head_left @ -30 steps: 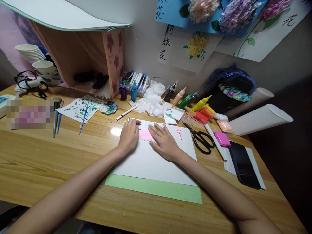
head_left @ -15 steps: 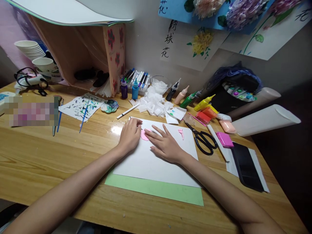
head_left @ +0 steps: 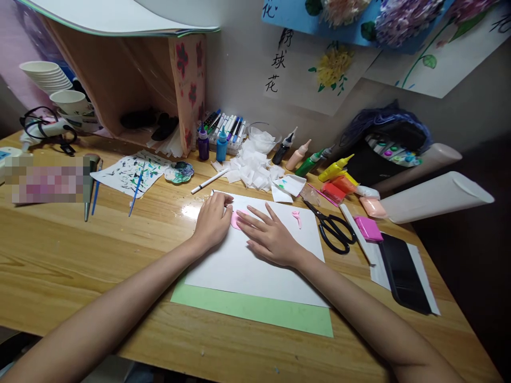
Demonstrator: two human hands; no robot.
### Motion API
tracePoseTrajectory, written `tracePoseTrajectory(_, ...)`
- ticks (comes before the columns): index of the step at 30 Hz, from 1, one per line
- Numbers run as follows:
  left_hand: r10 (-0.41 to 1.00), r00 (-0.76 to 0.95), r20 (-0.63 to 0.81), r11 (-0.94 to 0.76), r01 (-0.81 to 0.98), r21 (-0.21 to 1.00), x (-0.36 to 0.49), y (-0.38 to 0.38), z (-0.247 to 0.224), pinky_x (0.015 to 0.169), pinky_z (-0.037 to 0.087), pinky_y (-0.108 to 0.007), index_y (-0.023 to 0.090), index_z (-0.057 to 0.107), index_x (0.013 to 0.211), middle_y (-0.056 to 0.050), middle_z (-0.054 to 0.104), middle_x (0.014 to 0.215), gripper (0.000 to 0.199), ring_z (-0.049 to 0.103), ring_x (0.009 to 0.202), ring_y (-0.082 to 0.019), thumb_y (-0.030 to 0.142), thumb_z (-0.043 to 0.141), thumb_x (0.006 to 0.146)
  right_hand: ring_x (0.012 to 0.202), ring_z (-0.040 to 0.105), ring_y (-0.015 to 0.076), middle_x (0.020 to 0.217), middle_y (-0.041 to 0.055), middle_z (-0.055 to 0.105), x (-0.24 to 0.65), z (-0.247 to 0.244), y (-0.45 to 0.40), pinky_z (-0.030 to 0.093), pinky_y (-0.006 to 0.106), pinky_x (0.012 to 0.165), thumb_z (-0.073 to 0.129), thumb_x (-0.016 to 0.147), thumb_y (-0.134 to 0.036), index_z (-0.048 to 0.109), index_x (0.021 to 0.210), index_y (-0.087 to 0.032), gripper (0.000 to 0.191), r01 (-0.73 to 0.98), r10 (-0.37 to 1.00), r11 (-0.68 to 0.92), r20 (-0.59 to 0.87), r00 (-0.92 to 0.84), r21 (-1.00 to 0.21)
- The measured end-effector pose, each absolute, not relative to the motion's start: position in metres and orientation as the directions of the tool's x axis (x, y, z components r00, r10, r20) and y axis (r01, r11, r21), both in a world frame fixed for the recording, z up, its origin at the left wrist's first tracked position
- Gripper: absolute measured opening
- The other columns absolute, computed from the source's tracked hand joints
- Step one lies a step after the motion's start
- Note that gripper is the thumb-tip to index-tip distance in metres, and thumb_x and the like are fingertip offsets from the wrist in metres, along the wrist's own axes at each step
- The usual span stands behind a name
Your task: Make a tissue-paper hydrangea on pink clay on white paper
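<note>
A flattened piece of pink clay (head_left: 236, 221) lies on a white sheet of paper (head_left: 255, 271), between my two hands. My right hand (head_left: 271, 234) is open, its fingers spread, with fingertips touching the clay's right side. Just left of the clay, my left hand (head_left: 213, 221) rests on the paper with fingers bent and close together; whatever they may hold is hidden. A small, thin pink clay piece (head_left: 296, 219) sits farther right on the sheet. Under the white sheet, a green sheet (head_left: 259, 313) sticks out toward me.
Black scissors (head_left: 335, 229) lie right of the paper, near a magenta clay block (head_left: 368, 229) and a black tray-like object (head_left: 405, 274). Behind are torn white tissue pieces (head_left: 255, 167), paint bottles (head_left: 306, 165) and a white pen (head_left: 207, 182). Paintbrushes (head_left: 137, 191) lie to the left.
The camera view has shifted very slightly. Both hands stay in almost the same place, the right fingers moving only a little over the pink clay.
</note>
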State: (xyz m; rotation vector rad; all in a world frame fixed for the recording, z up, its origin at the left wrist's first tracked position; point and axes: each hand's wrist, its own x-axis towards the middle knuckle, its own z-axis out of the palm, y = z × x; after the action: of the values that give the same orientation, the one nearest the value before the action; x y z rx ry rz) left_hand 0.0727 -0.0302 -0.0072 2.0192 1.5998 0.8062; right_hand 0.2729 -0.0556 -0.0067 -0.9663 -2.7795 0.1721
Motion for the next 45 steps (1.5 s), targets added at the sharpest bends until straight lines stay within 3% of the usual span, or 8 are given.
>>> tracePoseTrajectory(5, 0.971, 0.167, 0.171, -0.238, 0.723, 0.649, 0.073, -0.031, -0.008, 0.092, 0.041, -0.04, 0.018, 0.052, 0.1, -0.007, 0.061, 0.105, 0.016, 0.054, 0.102, -0.023, 0.021, 0.041, 0.09, 0.142, 0.021, 0.0253, 0.152, 0.0025, 0.031, 0.273, -0.008, -0.054, 0.011, 0.056, 0.116, 0.035, 0.095, -0.038, 0.019, 0.149, -0.022, 0.058, 0.678, 0.711, 0.699, 0.118, -0.694, -0.227)
tracePoseTrajectory(10, 0.971, 0.159, 0.18, -0.238, 0.751, 0.616, 0.075, -0.03, -0.009, 0.091, 0.041, -0.039, 0.016, 0.051, 0.102, -0.008, 0.06, 0.105, 0.015, 0.054, 0.102, -0.023, 0.019, 0.046, 0.088, 0.141, 0.023, 0.0249, 0.151, 0.0053, 0.035, 0.271, -0.008, -0.055, 0.013, 0.055, 0.117, 0.038, 0.094, -0.038, 0.015, 0.149, -0.021, 0.062, 0.674, 0.728, 0.68, 0.155, -0.668, -0.289)
tracePoseTrajectory(19, 0.96, 0.178, 0.217, -0.271, 0.787, 0.555, 0.076, -0.031, -0.012, 0.091, 0.042, -0.039, 0.017, 0.049, 0.102, -0.008, 0.059, 0.105, 0.016, 0.054, 0.102, -0.024, 0.019, 0.05, 0.085, 0.143, 0.018, 0.0252, 0.152, 0.003, 0.031, 0.269, -0.004, -0.053, 0.01, 0.056, 0.117, 0.043, 0.093, -0.043, 0.018, 0.147, -0.024, 0.063, 0.634, 0.714, 0.673, 0.112, -0.691, -0.38)
tracePoseTrajectory(23, 0.963, 0.175, 0.207, -0.264, 0.778, 0.571, 0.075, -0.031, -0.012, 0.092, 0.041, -0.039, 0.016, 0.049, 0.102, -0.009, 0.059, 0.105, 0.015, 0.053, 0.102, -0.024, 0.017, 0.045, 0.087, 0.142, 0.021, 0.0249, 0.149, 0.0073, 0.037, 0.266, -0.005, -0.051, 0.01, 0.057, 0.117, 0.045, 0.091, -0.048, 0.024, 0.144, -0.023, 0.063, 0.618, 0.714, 0.67, 0.13, -0.688, -0.41)
tracePoseTrajectory(29, 0.966, 0.148, 0.212, -0.251, 0.74, 0.624, 0.074, -0.031, -0.013, 0.091, 0.041, -0.038, 0.016, 0.05, 0.1, -0.009, 0.059, 0.103, 0.02, 0.053, 0.101, -0.023, 0.011, 0.033, 0.089, 0.136, 0.034, 0.0254, 0.14, 0.0065, 0.048, 0.263, -0.008, -0.048, 0.008, 0.06, 0.116, 0.047, 0.089, -0.05, 0.032, 0.138, -0.024, 0.056, 0.611, 0.713, 0.678, 0.165, -0.682, -0.409)
tracePoseTrajectory(33, 0.967, 0.141, 0.213, -0.247, 0.726, 0.642, 0.073, -0.031, -0.014, 0.091, 0.041, -0.038, 0.016, 0.05, 0.1, -0.009, 0.059, 0.102, 0.02, 0.053, 0.1, -0.023, 0.011, 0.034, 0.089, 0.139, 0.029, 0.0239, 0.141, 0.0061, 0.048, 0.263, -0.01, -0.048, 0.007, 0.059, 0.117, 0.047, 0.091, -0.047, 0.028, 0.138, -0.025, 0.055, 0.569, 0.672, 0.726, 0.227, -0.705, -0.387)
tracePoseTrajectory(39, 0.969, 0.136, 0.207, -0.24, 0.717, 0.654, 0.073, -0.031, -0.012, 0.09, 0.042, -0.038, 0.017, 0.051, 0.099, -0.009, 0.059, 0.102, 0.02, 0.053, 0.1, -0.023, 0.013, 0.033, 0.089, 0.137, 0.033, 0.0249, 0.138, 0.0097, 0.049, 0.263, -0.008, -0.048, 0.009, 0.06, 0.116, 0.046, 0.09, -0.051, 0.03, 0.14, -0.023, 0.059, 0.598, 0.691, 0.706, 0.184, -0.699, -0.379)
tracePoseTrajectory(45, 0.977, 0.144, 0.16, -0.214, 0.725, 0.655, 0.074, -0.032, -0.009, 0.091, 0.041, -0.04, 0.018, 0.05, 0.101, -0.008, 0.059, 0.104, 0.015, 0.054, 0.101, -0.023, 0.019, 0.044, 0.087, 0.134, 0.037, 0.0246, 0.133, 0.0047, 0.054, 0.267, -0.012, -0.048, 0.014, 0.06, 0.116, 0.042, 0.093, -0.04, 0.03, 0.137, -0.025, 0.048, 0.601, 0.711, 0.702, 0.326, -0.624, -0.382)
